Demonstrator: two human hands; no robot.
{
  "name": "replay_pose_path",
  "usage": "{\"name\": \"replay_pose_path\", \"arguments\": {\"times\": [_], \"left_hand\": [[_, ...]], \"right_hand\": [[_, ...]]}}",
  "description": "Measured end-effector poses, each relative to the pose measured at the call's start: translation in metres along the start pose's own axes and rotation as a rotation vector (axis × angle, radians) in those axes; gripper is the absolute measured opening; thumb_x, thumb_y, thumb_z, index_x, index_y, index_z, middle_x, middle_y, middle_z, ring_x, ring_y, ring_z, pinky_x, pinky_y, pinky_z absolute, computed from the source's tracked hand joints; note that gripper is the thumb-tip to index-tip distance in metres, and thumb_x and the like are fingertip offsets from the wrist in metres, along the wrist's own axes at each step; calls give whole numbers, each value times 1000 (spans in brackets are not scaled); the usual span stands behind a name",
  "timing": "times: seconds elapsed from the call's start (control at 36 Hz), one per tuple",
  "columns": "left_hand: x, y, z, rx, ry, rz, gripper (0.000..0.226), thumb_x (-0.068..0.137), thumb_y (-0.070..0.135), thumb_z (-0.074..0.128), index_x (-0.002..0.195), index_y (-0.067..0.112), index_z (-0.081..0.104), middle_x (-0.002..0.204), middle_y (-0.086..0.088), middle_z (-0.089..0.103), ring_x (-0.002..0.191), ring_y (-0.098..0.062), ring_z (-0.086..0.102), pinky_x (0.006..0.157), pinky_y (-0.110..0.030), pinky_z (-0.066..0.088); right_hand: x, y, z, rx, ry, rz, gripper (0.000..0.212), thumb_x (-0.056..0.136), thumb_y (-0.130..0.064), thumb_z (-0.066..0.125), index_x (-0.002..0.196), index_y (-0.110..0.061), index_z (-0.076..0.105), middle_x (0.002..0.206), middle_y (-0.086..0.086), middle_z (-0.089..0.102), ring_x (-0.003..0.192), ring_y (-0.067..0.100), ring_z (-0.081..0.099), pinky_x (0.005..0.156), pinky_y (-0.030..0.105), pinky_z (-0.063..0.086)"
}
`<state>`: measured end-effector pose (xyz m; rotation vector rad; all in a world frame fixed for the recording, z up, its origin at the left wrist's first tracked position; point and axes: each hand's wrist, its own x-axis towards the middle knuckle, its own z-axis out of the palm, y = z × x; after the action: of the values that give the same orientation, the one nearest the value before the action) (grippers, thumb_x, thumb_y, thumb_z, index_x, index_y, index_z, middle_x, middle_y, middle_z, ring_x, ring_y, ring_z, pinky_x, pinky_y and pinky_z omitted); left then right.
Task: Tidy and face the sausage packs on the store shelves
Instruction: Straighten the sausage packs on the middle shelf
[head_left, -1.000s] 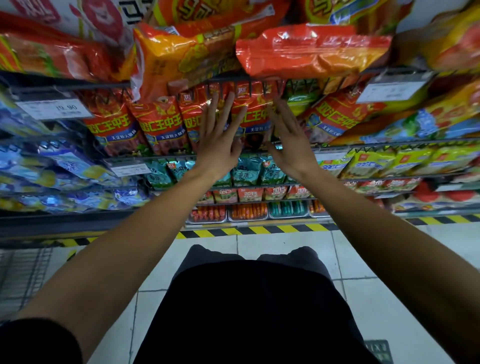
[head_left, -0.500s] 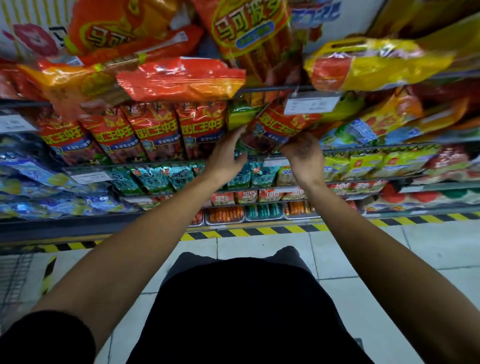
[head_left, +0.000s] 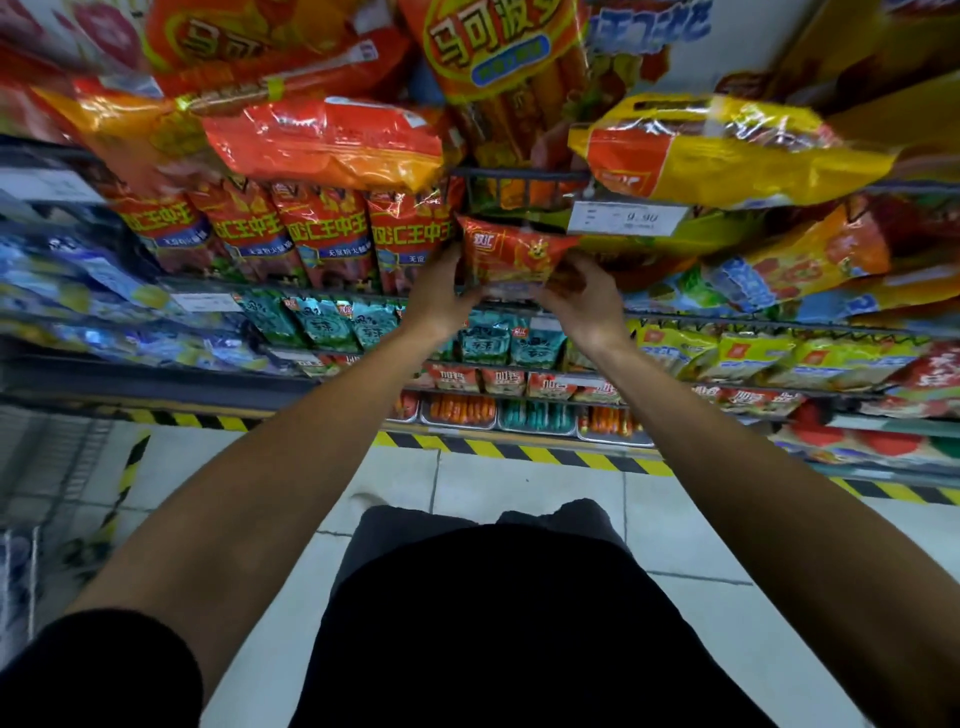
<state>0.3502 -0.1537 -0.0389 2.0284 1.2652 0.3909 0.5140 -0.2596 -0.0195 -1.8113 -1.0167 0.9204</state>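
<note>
- Both bare arms reach forward and up to a store shelf; the left hand and the right hand clasp one small red sausage pack between them, fingers curled round its lower left and lower right edges.
- The pack is held upright, front facing the viewer, at the shelf's front edge, just right of a row of red packs standing side by side (four fronts show clearly).
- The held pack carries a small white logo at its top left and a cartoon figure in the middle; its smaller print is too blurred to read.
- The row's packs bear large yellow Chinese characters over a blue band with white writing.
- A white price tag hangs on the wire rail just above and right of the pack; it reads about "9.90".
- Overhead, orange-red bags and a yellow bag overhang the rail, so room above the hands is tight.
- Right of the pack, bags lie tilted and jumbled.
- Below, teal packs and further shelves step down to a black-and-yellow striped edge; the tiled floor in front lies open.
</note>
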Motion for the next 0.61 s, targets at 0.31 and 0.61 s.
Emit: {"name": "replay_pose_path", "arguments": {"times": [0.31, 0.61], "left_hand": [[-2, 2, -9, -228, 15, -7, 34, 103, 26, 65, 130, 5, 64, 125, -11, 71, 120, -26, 65, 108, -46, 49], [-10, -21, -6, 58, -92, 4, 36, 113, 25, 43, 137, 6, 61, 125, -18, 69, 118, -35, 64, 96, -44, 51]], "right_hand": [[23, 3, 6, -37, 54, -135, 38, 104, -29, 60, 136, -9, 59, 137, 8, 64, 129, 29, 57, 109, 44, 43], [40, 17, 16, -281, -14, 0, 49, 110, -47, 38, 72, -15, 40, 67, 10, 36, 62, 27, 41, 68, 39, 27]]}}
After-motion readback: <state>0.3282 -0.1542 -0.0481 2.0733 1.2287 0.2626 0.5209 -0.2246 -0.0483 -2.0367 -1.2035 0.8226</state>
